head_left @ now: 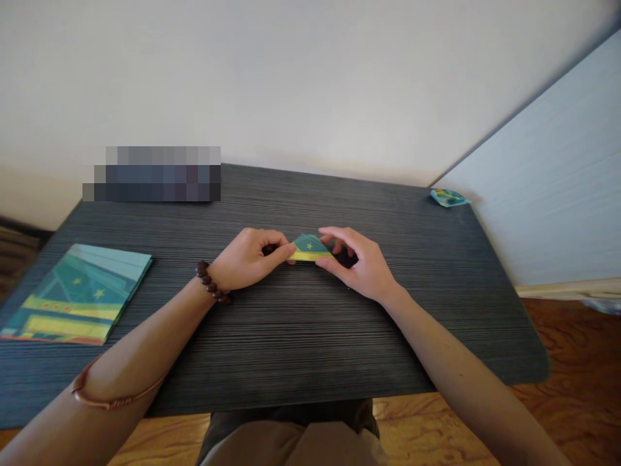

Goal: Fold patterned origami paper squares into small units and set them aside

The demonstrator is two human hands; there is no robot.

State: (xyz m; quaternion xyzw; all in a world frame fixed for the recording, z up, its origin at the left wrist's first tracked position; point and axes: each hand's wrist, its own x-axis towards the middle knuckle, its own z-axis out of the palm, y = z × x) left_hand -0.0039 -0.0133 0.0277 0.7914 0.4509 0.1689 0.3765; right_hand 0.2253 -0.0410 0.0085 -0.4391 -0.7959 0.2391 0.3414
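Note:
A small folded piece of paper, teal with a yellow band and a star, is held just above or on the dark table in the middle of the view. Its top comes to a blunt peak. My left hand, with a dark bead bracelet at the wrist, pinches the paper's left corner between thumb and fingers. At the right corner, my right hand has its thumb along the lower edge, while the index finger arches over the upper side. The right hand's other fingers curl partly out of sight behind the paper.
A stack of similar printed teal and yellow sheets lies at the table's left. Near the back right corner sits a folded printed paper piece. A pixelated object stands at the back left. The dark wood-grain table meets a white wall.

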